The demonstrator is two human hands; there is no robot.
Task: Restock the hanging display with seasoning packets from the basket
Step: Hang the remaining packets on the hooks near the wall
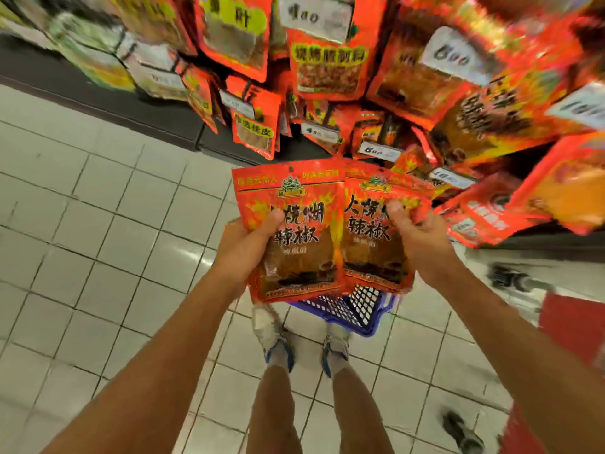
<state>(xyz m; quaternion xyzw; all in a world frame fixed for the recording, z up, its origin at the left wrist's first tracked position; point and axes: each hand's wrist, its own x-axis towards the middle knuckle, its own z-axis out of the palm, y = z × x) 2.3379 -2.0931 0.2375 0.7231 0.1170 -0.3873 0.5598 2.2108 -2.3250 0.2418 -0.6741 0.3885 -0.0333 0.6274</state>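
Holding two red seasoning packets side by side in front of the body, the person grips one in each hand: the left hand (244, 247) curls round the left edge of the left packet (294, 231) with the thumb pressed on its printed face, and the right hand (415, 239) pinches the right packet (373, 234) near its upper right edge, thumb on the front. The right packet's inner edge overlaps the left one slightly. Both are upright, faces toward the camera, and they cover most of the blue mesh basket (353, 309) that stands on the floor just beyond the person's sneakers (276, 339); only its near rim and part of a wall show, so its contents cannot be seen. Above and to the right the hanging display (327, 60) is crowded with red and orange packets, blurred, with white price tags (379, 151) clipped among them; the lowest hanging packets reach close to the tops of the two held ones. To the left a dark shelf base (98, 93) runs along the white tiled floor (82, 240). At the right edge, part of a red cloth and dark footwear (465, 434) are visible, too blurred to tell more.
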